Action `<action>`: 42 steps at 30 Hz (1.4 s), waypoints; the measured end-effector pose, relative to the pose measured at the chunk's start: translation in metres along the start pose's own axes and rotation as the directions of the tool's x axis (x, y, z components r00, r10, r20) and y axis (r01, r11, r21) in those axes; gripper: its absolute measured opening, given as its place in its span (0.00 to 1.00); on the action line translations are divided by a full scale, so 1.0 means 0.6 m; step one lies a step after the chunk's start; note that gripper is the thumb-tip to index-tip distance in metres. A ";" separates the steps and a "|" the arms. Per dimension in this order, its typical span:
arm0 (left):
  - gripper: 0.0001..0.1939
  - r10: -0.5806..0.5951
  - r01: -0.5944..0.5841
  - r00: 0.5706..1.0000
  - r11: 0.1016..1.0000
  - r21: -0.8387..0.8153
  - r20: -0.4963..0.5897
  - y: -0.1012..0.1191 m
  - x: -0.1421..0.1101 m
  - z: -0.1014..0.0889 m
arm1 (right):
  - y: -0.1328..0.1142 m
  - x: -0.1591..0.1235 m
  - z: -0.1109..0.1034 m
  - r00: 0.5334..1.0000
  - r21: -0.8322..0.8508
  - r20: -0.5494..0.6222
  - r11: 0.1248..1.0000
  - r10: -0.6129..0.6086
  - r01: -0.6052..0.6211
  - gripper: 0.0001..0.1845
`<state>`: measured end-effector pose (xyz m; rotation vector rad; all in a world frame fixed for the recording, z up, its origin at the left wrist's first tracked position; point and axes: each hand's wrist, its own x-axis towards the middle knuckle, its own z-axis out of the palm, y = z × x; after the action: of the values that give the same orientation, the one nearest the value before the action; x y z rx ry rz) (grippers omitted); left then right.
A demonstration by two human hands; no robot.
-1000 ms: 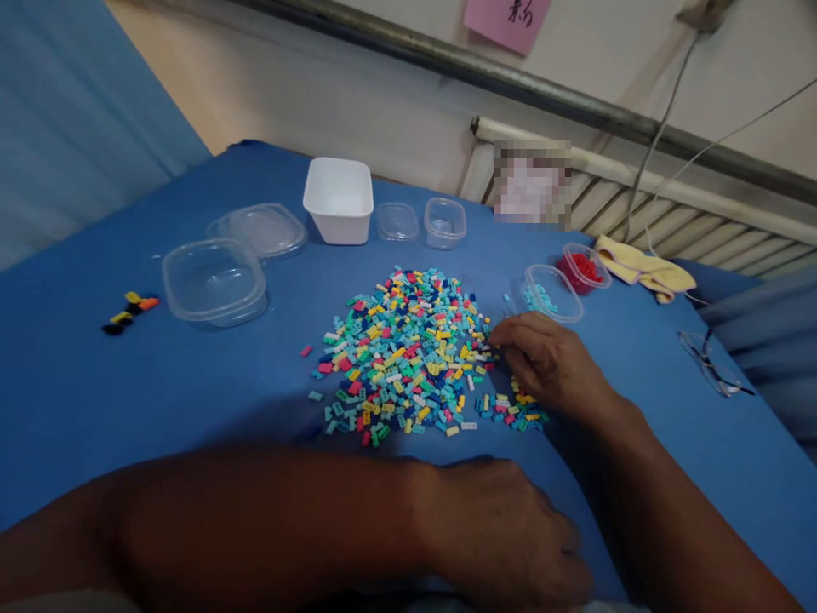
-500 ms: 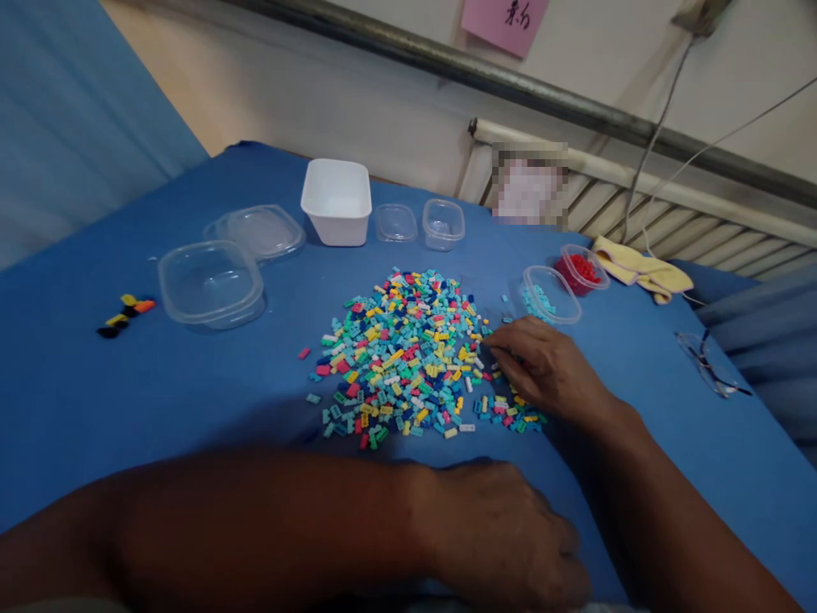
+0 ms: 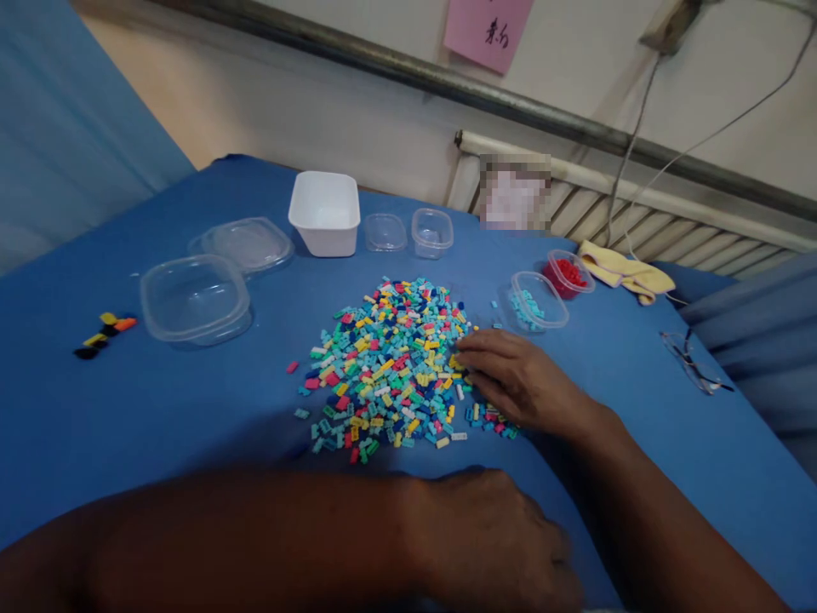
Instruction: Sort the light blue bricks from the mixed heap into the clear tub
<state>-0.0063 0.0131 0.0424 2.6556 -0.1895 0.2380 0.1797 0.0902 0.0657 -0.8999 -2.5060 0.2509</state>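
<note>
A broad heap of small colourful plastic building bricks (image 3: pixel 389 366) lies on the blue cloth in front of me. My right hand (image 3: pixel 527 375) rests against the heap's right side, fingers stretched and slightly apart, the tips touching bricks. A smaller cluster of bricks (image 3: pixel 494 420) shows just below that palm. Close to my body, my left hand (image 3: pixel 498 536) is curled with its back toward me; its fingertips are hidden, so whatever it holds cannot be made out. Beyond my right hand stands a clear tub with turquoise bricks (image 3: pixel 528 308), beside a tub of red bricks (image 3: pixel 568 274).
At the back are a white bin (image 3: pixel 325 213), a small clear tub (image 3: pixel 432 232) and clear lids (image 3: pixel 386 232). A large clear tub (image 3: pixel 195 298) stands left, near black, yellow and orange pieces (image 3: pixel 105 334). To the right lie a yellow cloth (image 3: pixel 625 271) and eyeglasses (image 3: pixel 693 362).
My right hand has shifted left onto the heap's edge, and its fingers are more extended. My left hand stays curled in nearly the same place. The whole view has tilted slightly.
</note>
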 end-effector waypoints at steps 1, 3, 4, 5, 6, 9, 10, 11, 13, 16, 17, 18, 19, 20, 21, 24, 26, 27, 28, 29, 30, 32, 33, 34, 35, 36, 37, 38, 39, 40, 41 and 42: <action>0.08 0.001 -0.001 1.000 1.000 0.009 -0.004 -0.001 -0.001 0.002 | -0.002 0.002 0.000 1.000 0.009 0.025 1.000 -0.019 0.018 0.13; 0.07 0.000 0.001 1.000 1.000 0.018 -0.023 -0.003 -0.003 0.007 | -0.002 0.002 -0.003 0.999 -0.010 0.036 1.000 -0.014 0.014 0.10; 0.07 0.002 -0.001 0.999 1.000 0.012 -0.034 -0.004 -0.004 0.010 | -0.002 0.000 -0.006 1.000 -0.034 0.014 0.999 0.005 -0.004 0.09; 0.06 0.008 -0.008 0.999 1.000 0.003 -0.045 -0.004 -0.005 0.012 | 0.000 -0.002 -0.010 1.000 -0.059 -0.013 0.998 0.025 -0.026 0.08; 0.05 0.014 -0.014 0.998 1.000 -0.004 -0.056 -0.005 -0.005 0.014 | 0.002 -0.005 -0.014 0.998 -0.081 -0.032 0.996 0.045 -0.048 0.08; 0.05 0.030 -0.030 0.996 1.000 0.000 -0.082 -0.005 -0.007 0.017 | 0.008 -0.014 -0.024 0.997 -0.127 -0.002 0.989 0.080 -0.080 0.09; 0.05 0.034 -0.034 0.996 0.999 0.004 -0.086 -0.005 -0.007 0.017 | 0.010 -0.016 -0.025 0.996 -0.140 0.021 0.987 0.087 -0.083 0.10; 0.04 0.034 -0.033 0.996 0.999 0.007 -0.086 -0.004 -0.007 0.017 | 0.011 -0.018 -0.027 0.995 -0.149 0.030 0.985 0.092 -0.087 0.11; 0.05 0.026 -0.027 0.997 1.000 -0.004 -0.077 -0.004 -0.006 0.016 | 0.012 -0.020 -0.027 0.994 -0.149 -0.012 0.983 0.110 -0.111 0.11; 0.06 0.012 -0.014 0.998 1.000 -0.018 -0.063 -0.003 -0.006 0.014 | 0.014 -0.021 -0.022 0.981 -0.145 -0.126 0.976 0.147 -0.164 0.07; 0.06 0.010 -0.011 0.998 1.000 -0.020 -0.063 -0.002 -0.005 0.013 | 0.016 -0.021 -0.017 0.975 -0.152 -0.154 0.971 0.161 -0.185 0.08; 0.06 0.010 -0.012 0.998 1.000 -0.017 -0.064 -0.002 -0.005 0.013 | 0.019 -0.020 -0.012 0.969 -0.162 -0.173 0.966 0.175 -0.203 0.10; 0.06 0.012 -0.013 0.998 1.000 -0.014 -0.064 -0.002 -0.004 0.012 | 0.023 -0.018 -0.005 0.965 -0.169 -0.185 0.961 0.188 -0.220 0.11; 0.07 0.017 -0.018 0.998 1.000 -0.010 -0.061 -0.002 -0.004 0.012 | 0.027 -0.015 0.003 0.961 -0.171 -0.191 0.957 0.202 -0.235 0.13; 0.07 0.018 -0.018 0.998 1.000 -0.007 -0.056 -0.002 -0.003 0.012 | 0.032 -0.011 0.011 0.958 -0.170 -0.191 0.954 0.213 -0.246 0.14; 0.07 -0.001 0.001 1.000 1.000 0.000 -0.031 -0.002 -0.001 0.011 | 0.044 0.002 0.032 0.952 -0.169 -0.177 0.945 0.250 -0.279 0.14; 0.07 -0.010 0.009 1.000 1.000 -0.010 -0.014 -0.002 0.000 0.010 | 0.048 0.010 0.039 0.946 -0.172 -0.167 0.937 0.278 -0.305 0.13; 0.07 -0.006 0.006 1.000 1.000 -0.016 -0.006 -0.001 0.000 0.008 | 0.049 0.012 0.040 0.943 -0.174 -0.163 0.932 0.291 -0.318 0.13; 0.08 -0.001 0.001 1.000 1.000 -0.020 0.000 -0.001 0.001 0.007 | 0.049 0.014 0.040 0.939 -0.175 -0.159 0.928 0.304 -0.330 0.12; 0.08 0.000 0.001 1.000 1.000 -0.018 0.004 0.000 0.001 0.005 | 0.049 0.014 0.039 0.937 -0.176 -0.155 0.924 0.314 -0.339 0.12; 0.08 -0.005 0.005 1.000 1.000 -0.013 0.010 0.000 0.001 0.003 | 0.049 0.014 0.037 0.934 -0.176 -0.149 0.921 0.323 -0.347 0.12; 0.09 -0.009 0.009 1.000 1.000 -0.008 0.029 0.001 0.001 -0.002 | 0.048 0.011 0.033 0.932 -0.176 -0.134 0.918 0.335 -0.355 0.12; 0.09 -0.007 0.007 0.999 1.000 -0.011 0.040 0.001 0.001 -0.003 | 0.048 0.009 0.031 0.933 -0.175 -0.124 0.918 0.339 -0.357 0.12; 0.09 -0.005 0.006 0.999 1.000 -0.013 0.048 0.001 0.001 -0.004 | 0.048 0.008 0.030 0.933 -0.176 -0.114 0.918 0.341 -0.356 0.12; 0.09 -0.003 0.004 0.999 1.000 -0.014 0.053 0.001 0.001 -0.005 | 0.047 0.007 0.028 0.934 -0.177 -0.105 0.918 0.342 -0.355 0.12; 0.09 -0.005 0.006 0.999 1.000 -0.015 0.053 0.001 0.001 -0.005 | 0.047 0.007 0.027 0.935 -0.178 -0.097 0.918 0.341 -0.353 0.12; 0.09 -0.009 0.010 0.999 1.000 -0.017 0.053 0.000 0.001 -0.004 | 0.045 0.007 0.025 0.937 -0.180 -0.088 0.920 0.339 -0.349 0.13; 0.09 -0.011 0.012 0.999 1.000 -0.021 0.051 0.000 0.000 -0.003 | 0.043 0.007 0.024 0.939 -0.182 -0.079 0.921 0.334 -0.343 0.13; 0.08 -0.010 0.011 0.999 1.000 -0.023 0.048 0.000 0.000 -0.001 | 0.039 0.008 0.023 0.943 -0.186 -0.069 0.924 0.326 -0.333 0.13; 0.08 -0.006 0.007 0.999 1.000 -0.025 0.041 0.000 -0.001 0.001 | 0.035 0.010 0.022 0.947 -0.190 -0.055 0.928 0.317 -0.321 0.13; 0.08 -0.003 0.003 1.000 1.000 -0.024 0.030 0.000 -0.001 0.003 | 0.030 0.011 0.021 0.951 -0.197 -0.040 0.930 0.307 -0.309 0.12; 0.08 -0.001 0.002 1.000 1.000 -0.021 0.015 0.000 -0.002 0.006 | 0.025 0.013 0.020 0.953 -0.206 -0.025 0.932 0.301 -0.299 0.13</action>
<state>-0.0068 0.0118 0.0391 2.6375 -0.1937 0.2147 0.1769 0.1068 0.0531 -1.3724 -2.4242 0.0874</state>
